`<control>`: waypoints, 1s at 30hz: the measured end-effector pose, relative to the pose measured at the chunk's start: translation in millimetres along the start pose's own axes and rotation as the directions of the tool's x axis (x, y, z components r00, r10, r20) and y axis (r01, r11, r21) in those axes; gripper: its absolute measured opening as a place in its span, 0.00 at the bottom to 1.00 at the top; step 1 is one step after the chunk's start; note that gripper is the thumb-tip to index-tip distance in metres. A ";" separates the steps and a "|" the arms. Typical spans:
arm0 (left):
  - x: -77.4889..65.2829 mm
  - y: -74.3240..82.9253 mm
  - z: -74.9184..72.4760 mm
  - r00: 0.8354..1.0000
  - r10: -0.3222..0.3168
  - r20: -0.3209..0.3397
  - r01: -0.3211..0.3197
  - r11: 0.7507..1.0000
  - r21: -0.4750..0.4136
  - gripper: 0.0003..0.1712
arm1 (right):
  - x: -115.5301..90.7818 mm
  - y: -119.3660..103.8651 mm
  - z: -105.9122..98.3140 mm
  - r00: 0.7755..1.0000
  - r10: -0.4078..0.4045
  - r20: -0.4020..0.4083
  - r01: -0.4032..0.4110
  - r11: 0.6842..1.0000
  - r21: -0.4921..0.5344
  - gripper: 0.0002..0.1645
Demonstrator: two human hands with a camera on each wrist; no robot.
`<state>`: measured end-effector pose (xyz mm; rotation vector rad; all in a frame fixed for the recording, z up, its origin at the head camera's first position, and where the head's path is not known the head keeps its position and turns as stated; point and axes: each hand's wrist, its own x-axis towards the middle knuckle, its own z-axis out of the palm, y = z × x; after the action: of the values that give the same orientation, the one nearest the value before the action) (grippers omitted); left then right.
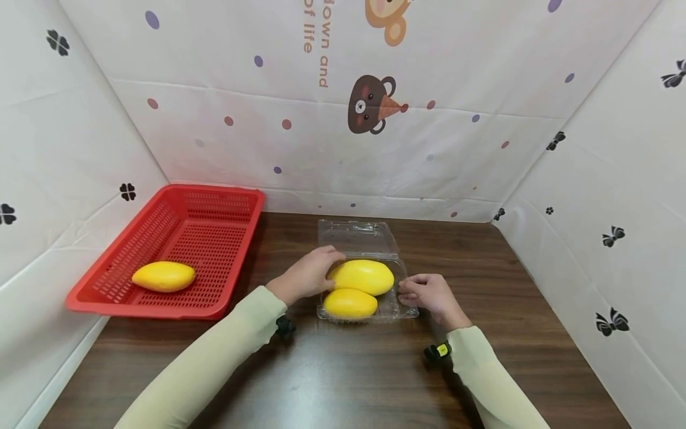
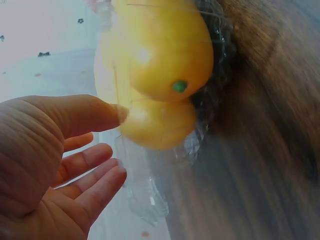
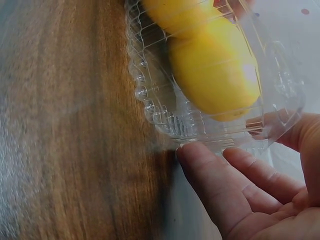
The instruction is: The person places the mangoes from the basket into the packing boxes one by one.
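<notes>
Two yellow mangoes, the far one larger-looking and the near one, lie side by side in a clear plastic clamshell box. Its lid is folded back toward the wall. My left hand is at the box's left side, thumb tip right at a mango's end and the other fingers spread apart, loosely bent. On the opposite side my right hand pinches the box's right wall between thumb and fingers. In the left wrist view a green stem tip shows on one mango.
A red perforated basket stands at the left with another yellow mango in it. Beneath everything is a dark wooden table. Printed white sheeting encloses the back and both sides.
</notes>
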<state>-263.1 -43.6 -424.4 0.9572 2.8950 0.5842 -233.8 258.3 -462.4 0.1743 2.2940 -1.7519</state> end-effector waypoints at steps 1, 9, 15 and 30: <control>-1.2 -0.1 -1.6 1.000 0.006 0.001 -0.006 1.000 0.013 0.32 | -0.1 0.4 0.1 1.000 -0.003 0.003 0.002 1.000 0.003 0.22; -12.2 2.3 -15.6 0.999 0.047 0.018 -0.049 0.990 0.135 0.28 | -1.3 -1.1 -0.9 1.000 0.003 0.000 -0.003 1.000 0.021 0.22; -22.6 1.4 -22.7 0.999 0.021 0.026 -0.025 0.983 0.180 0.27 | -2.4 -1.6 -0.8 1.000 0.010 0.001 -0.010 1.000 0.025 0.22; -54.6 -7.5 -55.8 0.997 0.065 -0.029 -0.056 0.963 0.262 0.21 | 1.2 4.4 -1.1 1.000 0.005 0.013 -0.005 0.999 0.044 0.23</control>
<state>-231.6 -99.9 -379.8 1.0768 3.0392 0.2255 -234.0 260.4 -466.6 0.1764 2.2453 -1.7973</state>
